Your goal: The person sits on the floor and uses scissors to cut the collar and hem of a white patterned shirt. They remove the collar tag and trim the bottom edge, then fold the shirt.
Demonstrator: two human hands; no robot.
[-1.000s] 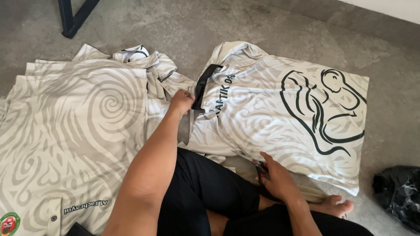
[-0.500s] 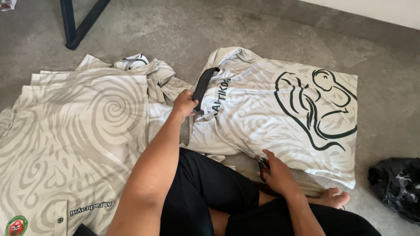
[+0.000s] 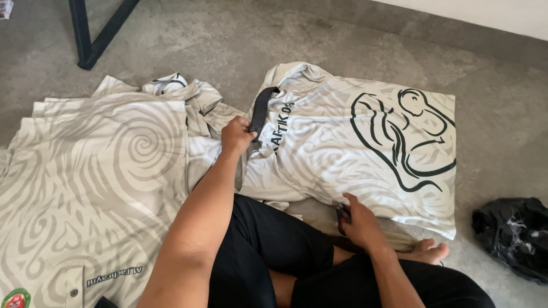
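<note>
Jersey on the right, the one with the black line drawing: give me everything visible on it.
The jersey is pale cream, thin-looking fabric with a faint grey swirl pattern, a large black line drawing across the body and black lettering near its black collar. It lies mostly flat on the grey floor, collar end towards the stack of similar shirts. The left hand grips it at the collar; the right hand rests on its near edge, over a small dark object.

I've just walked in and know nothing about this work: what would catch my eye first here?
First, the pale shirt with grey swirls and a bold black line drawing, spread on the grey floor at the centre right. The left hand grips it by its black collar, while the right hand rests at its lower edge. A stack of matching shirts lies at the left, and a crumpled black bag at the far right.
</note>
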